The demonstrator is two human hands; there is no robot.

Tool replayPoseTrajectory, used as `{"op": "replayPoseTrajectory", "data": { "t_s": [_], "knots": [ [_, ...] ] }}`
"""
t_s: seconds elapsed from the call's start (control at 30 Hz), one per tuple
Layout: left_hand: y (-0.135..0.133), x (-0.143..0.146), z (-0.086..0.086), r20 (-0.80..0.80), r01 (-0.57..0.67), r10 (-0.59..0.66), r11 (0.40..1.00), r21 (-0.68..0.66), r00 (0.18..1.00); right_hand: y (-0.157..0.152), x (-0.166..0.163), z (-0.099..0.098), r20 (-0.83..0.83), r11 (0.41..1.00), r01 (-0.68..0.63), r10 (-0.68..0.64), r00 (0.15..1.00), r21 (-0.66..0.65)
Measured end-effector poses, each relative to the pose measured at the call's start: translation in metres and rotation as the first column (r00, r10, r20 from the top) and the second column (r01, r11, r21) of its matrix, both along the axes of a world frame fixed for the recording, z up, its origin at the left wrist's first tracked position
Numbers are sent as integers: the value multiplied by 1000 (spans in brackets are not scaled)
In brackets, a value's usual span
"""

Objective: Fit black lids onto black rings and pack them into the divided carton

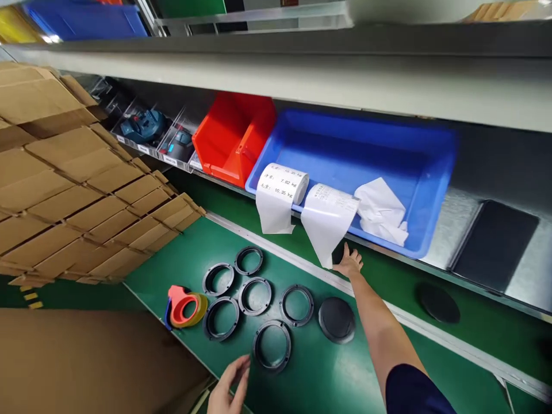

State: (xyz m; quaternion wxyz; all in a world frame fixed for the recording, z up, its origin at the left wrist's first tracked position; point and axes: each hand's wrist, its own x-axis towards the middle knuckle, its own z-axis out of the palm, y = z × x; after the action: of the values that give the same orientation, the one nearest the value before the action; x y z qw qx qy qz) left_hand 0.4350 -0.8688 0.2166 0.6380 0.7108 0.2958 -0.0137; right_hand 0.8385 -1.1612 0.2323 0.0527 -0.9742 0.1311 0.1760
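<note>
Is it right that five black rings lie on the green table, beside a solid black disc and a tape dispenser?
Not quite: the head view shows six rings, not five. They lie on the green table, beside the disc and the tape dispenser.

Green mat table top point(336, 368) with a bunch of black plastic rings point(271, 344) plus a plain black round disc point(337, 319). Tape dispenser point(183, 306) is orange-red with yellowish tape. Big blue plastic tray point(388, 155), red plastic bin point(235, 135), white printed label rolls point(282, 187), brown cardboard boxes point(77, 184).
</note>
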Motion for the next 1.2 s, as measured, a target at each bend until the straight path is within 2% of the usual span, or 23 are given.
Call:
{"op": "replayPoseTrajectory", "data": {
  "t_s": [0.07, 0.1, 0.17, 0.2, 0.27, 0.33, 0.4, 0.5, 0.57, 0.63, 0.7, 0.83, 0.87, 0.93, 1.07, 1.13, 1.2],
  "knots": [
    [-5, 35, 18, 0, 25, -25, 998, -50, 1000, 14, -22, 15, 89, 995, -24, 16, 996, 92],
    [-11, 52, 28, 16, 39, -38, 993, -108, 999, 23, -41, 24, 142, 984, -81, 59, 988, 158],
    [-27, 84, 48, 74, 86, -66, 945, -316, 995, 44, -93, 43, 245, 910, -285, 215, 945, 301],
    [-37, 98, 57, 110, 101, -58, 889, -447, 992, 54, -123, 53, 288, 849, -384, 291, 913, 362],
    [-58, 117, 72, 152, 141, -48, 711, -689, 987, 71, -185, 71, 339, 742, -494, 369, 865, 452],
    [-75, 123, 84, 148, 141, -31, 543, -828, 989, 79, -235, 88, 368, 701, -510, 361, 857, 500],
    [-86, 118, 97, 116, 103, 2, 440, -892, 993, 75, -265, 103, 383, 667, -501, 331, 862, 551],
    [-89, 99, 120, 100, 88, 18, 345, -934, 995, 53, -278, 123, 411, 585, -533, 340, 846, 611],
    [-88, 84, 136, 114, 114, -18, 306, -945, 993, 36, -278, 135, 453, 557, -579, 363, 814, 595],
    [-88, 69, 149, 122, 125, -30, 296, -947, 992, 26, -281, 145, 495, 528, -639, 406, 768, 559],
    [-92, 56, 155, 128, 119, 19, 263, -957, 992, 23, -288, 151, 549, 500, -711, 454, 702, 495],
    [-103, 30, 154, 145, 137, 181, 57, -989, 973, 24, -307, 155, 657, 464, -827, 521, 545, 317],
    [-105, 24, 153, 149, 147, 201, 24, -989, 968, 25, -310, 155, 662, 446, -841, 535, 524, 305],
    [-108, 13, 152, 162, 164, 214, 9, -986, 963, 24, -316, 156, 645, 405, -854, 565, 514, 326],
    [-113, -4, 158, 177, 165, 221, 73, -984, 959, 23, -326, 160, 595, 312, -844, 604, 531, 437],
    [-115, -10, 163, 181, 169, 229, 72, -983, 957, 23, -330, 164, 587, 273, -816, 583, 562, 509],
    [-117, -15, 167, 191, 184, 227, 50, -982, 955, 22, -334, 169, 581, 236, -759, 520, 626, 607]
  ]
}}
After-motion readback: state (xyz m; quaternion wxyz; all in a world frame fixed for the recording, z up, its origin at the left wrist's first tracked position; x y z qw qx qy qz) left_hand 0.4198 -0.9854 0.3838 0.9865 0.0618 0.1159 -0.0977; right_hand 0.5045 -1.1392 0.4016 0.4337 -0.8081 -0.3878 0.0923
